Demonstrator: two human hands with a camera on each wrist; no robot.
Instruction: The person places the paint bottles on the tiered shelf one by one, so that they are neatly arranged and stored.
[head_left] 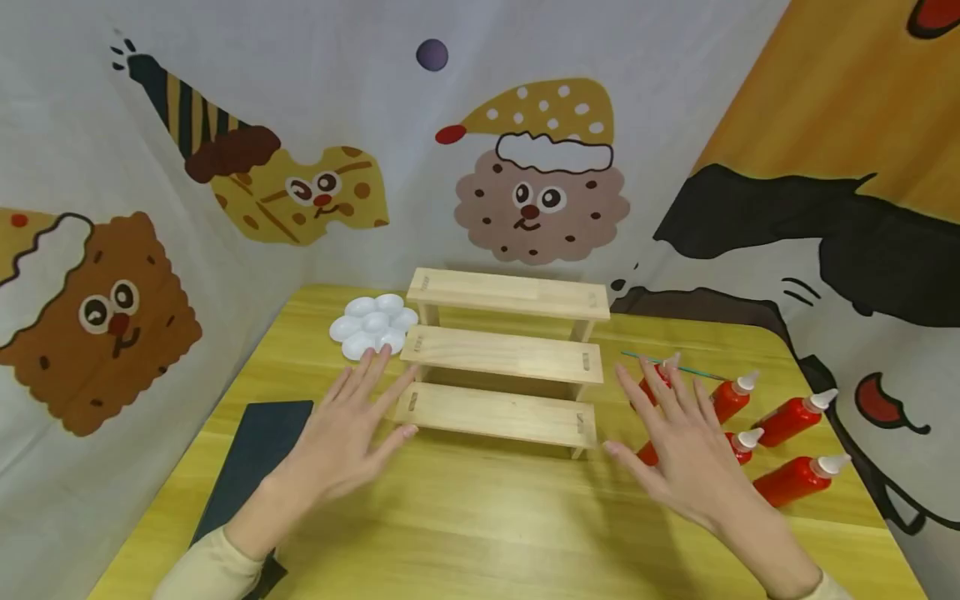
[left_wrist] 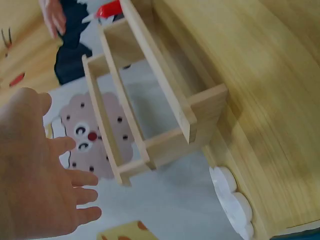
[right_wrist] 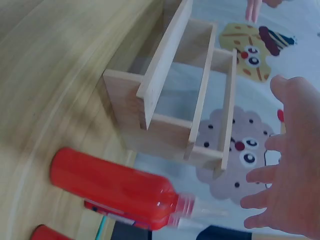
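Red bottles [head_left: 793, 483] with white tips are standing on the table [head_left: 480, 525], right of the wooden shelf [head_left: 501, 355], which is occupying the middle. A white palette [head_left: 373, 323] is lying just left of it. The right hand [head_left: 686, 450] is hiding some bottles partly. This hand and the left hand [head_left: 337, 437] are hovering, their fingers spreading straight.

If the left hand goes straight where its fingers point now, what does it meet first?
Probably the white palette, just beyond the left hand in the head view; height is unclear, so it may pass above.
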